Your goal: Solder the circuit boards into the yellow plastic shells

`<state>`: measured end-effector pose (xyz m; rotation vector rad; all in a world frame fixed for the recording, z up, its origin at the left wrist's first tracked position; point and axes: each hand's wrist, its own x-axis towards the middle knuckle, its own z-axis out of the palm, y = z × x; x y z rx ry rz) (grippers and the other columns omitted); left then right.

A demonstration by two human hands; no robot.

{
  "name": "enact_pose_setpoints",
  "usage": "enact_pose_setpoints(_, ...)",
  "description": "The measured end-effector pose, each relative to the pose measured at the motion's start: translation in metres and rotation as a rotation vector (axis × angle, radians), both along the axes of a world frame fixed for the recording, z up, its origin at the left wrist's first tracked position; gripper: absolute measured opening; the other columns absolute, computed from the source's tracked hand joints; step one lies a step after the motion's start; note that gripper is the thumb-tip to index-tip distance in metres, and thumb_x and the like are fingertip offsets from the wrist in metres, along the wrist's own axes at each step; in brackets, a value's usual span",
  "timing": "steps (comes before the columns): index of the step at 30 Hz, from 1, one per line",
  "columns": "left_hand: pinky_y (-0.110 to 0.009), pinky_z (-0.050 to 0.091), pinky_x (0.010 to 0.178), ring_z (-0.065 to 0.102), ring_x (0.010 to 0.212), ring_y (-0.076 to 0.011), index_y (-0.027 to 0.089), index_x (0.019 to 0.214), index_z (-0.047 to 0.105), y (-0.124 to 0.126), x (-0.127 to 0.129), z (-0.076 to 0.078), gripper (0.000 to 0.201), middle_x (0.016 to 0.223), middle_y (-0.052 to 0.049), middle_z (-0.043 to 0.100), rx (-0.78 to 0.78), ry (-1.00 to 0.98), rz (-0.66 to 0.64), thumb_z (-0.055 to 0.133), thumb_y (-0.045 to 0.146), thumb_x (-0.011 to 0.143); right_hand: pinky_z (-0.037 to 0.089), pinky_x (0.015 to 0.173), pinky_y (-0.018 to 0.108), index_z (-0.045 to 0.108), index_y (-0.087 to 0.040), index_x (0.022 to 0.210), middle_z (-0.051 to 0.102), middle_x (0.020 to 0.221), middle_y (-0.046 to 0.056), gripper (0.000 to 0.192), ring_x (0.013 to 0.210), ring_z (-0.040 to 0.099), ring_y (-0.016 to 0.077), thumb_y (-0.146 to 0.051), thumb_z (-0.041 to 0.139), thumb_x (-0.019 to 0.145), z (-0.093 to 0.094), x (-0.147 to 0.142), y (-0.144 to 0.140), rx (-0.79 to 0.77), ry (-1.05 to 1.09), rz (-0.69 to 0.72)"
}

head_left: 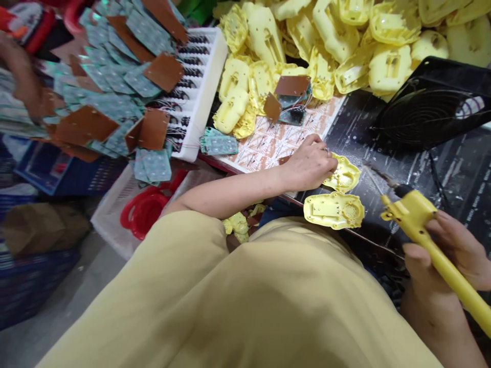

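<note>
Fingers (326, 163) of the left hand (310, 166) curl down pinching a yellow shell (343, 176), second shell (333, 209) just below them, right hand (448, 250) wrapped around the soldering iron (425, 230), whose hot tip (374, 176) sits close enough that a slip could burn skin or melt plastic.

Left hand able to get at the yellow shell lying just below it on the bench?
Probably yes. The left hand rests on another shell beside it; the yellow shell lies uncovered, nothing between them.

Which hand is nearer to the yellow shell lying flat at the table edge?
Left. The left hand rests on another shell just above the flat yellow shell; the right hand grips a yellow soldering iron further to its right.
</note>
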<state>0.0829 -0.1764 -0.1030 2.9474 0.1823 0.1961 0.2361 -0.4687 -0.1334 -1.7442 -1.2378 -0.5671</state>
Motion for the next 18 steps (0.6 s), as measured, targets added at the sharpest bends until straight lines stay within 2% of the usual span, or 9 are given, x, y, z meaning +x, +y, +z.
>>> enact_pose_setpoints(2, -0.049, 0.047, 0.112, 0.069, 0.105, -0.0266, 0.021, 0.097, 0.083, 0.002, -0.001, 0.002, 0.027, 0.096, -0.008, 0.082, -0.027, -0.010, 0.008, 0.058, 0.023, 0.106, 0.061, 0.057, 0.036, 0.078, -0.028, 0.141, 0.081, 0.084, 0.004, 0.043, 0.067, 0.078, 0.0260, -0.055, 0.069, 0.109, 0.009, 0.000, 0.003, -0.029, -0.055, 0.118)
enact_pose_setpoints(4, -0.048, 0.050, 0.107, 0.070, 0.106, -0.0274, 0.022, 0.105, 0.083, 0.017, -0.003, 0.007, 0.021, 0.106, -0.008, 0.082, -0.089, -0.059, 0.039, 0.064, 0.029, 0.105, 0.059, 0.057, 0.030, 0.073, -0.030, 0.149, 0.079, 0.078, -0.001, 0.040, 0.061, 0.075, 0.0201, -0.041, 0.069, 0.111, 0.019, -0.001, 0.005, -0.171, 0.012, 0.320)
enact_pose_setpoints(5, -0.047, 0.052, 0.103, 0.071, 0.105, -0.0274, 0.023, 0.107, 0.083, 0.030, -0.003, 0.010, 0.020, 0.109, -0.008, 0.082, -0.120, -0.101, 0.082, 0.065, 0.031, 0.105, 0.058, 0.058, 0.028, 0.072, -0.031, 0.149, 0.078, 0.078, -0.003, 0.040, 0.059, 0.072, 0.0172, -0.033, 0.072, 0.109, 0.023, -0.001, 0.005, -0.250, 0.045, 0.402)
enact_pose_setpoints(7, -0.046, 0.052, 0.098, 0.071, 0.102, -0.0274, 0.025, 0.102, 0.083, 0.067, -0.006, 0.018, 0.018, 0.104, -0.007, 0.081, -0.142, -0.203, 0.243, 0.066, 0.030, 0.104, 0.054, 0.060, 0.025, 0.076, -0.030, 0.139, 0.077, 0.081, -0.005, 0.035, 0.058, 0.068, 0.0132, -0.021, 0.077, 0.105, 0.029, 0.000, 0.005, -0.357, 0.056, 0.470)
enact_pose_setpoints(9, -0.049, 0.052, 0.097, 0.069, 0.100, -0.0293, 0.027, 0.092, 0.081, 0.107, -0.011, 0.024, 0.014, 0.095, -0.007, 0.079, -0.096, -0.267, 0.426, 0.069, 0.029, 0.099, 0.052, 0.062, 0.026, 0.080, -0.028, 0.123, 0.076, 0.081, -0.005, 0.025, 0.059, 0.065, 0.0118, -0.016, 0.081, 0.101, 0.029, 0.000, 0.006, -0.366, -0.006, 0.473)
enact_pose_setpoints(10, -0.051, 0.051, 0.099, 0.068, 0.103, -0.0307, 0.028, 0.088, 0.081, 0.126, -0.016, 0.025, 0.012, 0.093, -0.007, 0.078, -0.070, -0.259, 0.475, 0.072, 0.030, 0.096, 0.053, 0.066, 0.027, 0.080, -0.027, 0.118, 0.075, 0.081, -0.004, 0.021, 0.061, 0.065, 0.0123, -0.018, 0.083, 0.100, 0.027, -0.001, 0.008, -0.349, -0.047, 0.475)
enact_pose_setpoints(13, -0.055, 0.049, 0.108, 0.065, 0.119, -0.0342, 0.031, 0.088, 0.081, 0.157, -0.030, 0.022, 0.009, 0.098, -0.007, 0.080, -0.058, -0.160, 0.422, 0.076, 0.037, 0.092, 0.059, 0.084, 0.032, 0.078, -0.027, 0.117, 0.076, 0.085, -0.002, 0.021, 0.073, 0.072, 0.0164, -0.030, 0.088, 0.098, 0.018, -0.005, 0.020, -0.343, -0.128, 0.512)
enact_pose_setpoints(15, -0.057, 0.046, 0.118, 0.062, 0.132, -0.0351, 0.032, 0.093, 0.083, 0.158, -0.037, 0.018, 0.009, 0.107, -0.007, 0.081, -0.066, -0.102, 0.340, 0.077, 0.039, 0.089, 0.060, 0.093, 0.035, 0.075, -0.028, 0.119, 0.076, 0.087, -0.002, 0.021, 0.079, 0.075, 0.0181, -0.032, 0.084, 0.101, 0.010, -0.007, 0.032, -0.360, -0.166, 0.530)
enact_pose_setpoints(18, -0.060, 0.040, 0.128, 0.060, 0.139, -0.0339, 0.037, 0.091, 0.082, 0.146, -0.037, 0.025, 0.006, 0.107, -0.004, 0.082, -0.021, -0.055, 0.306, 0.081, 0.034, 0.086, 0.060, 0.091, 0.034, 0.072, -0.029, 0.126, 0.074, 0.086, -0.003, 0.023, 0.079, 0.074, 0.0179, -0.025, 0.079, 0.104, 0.006, -0.008, 0.050, -0.354, -0.220, 0.537)
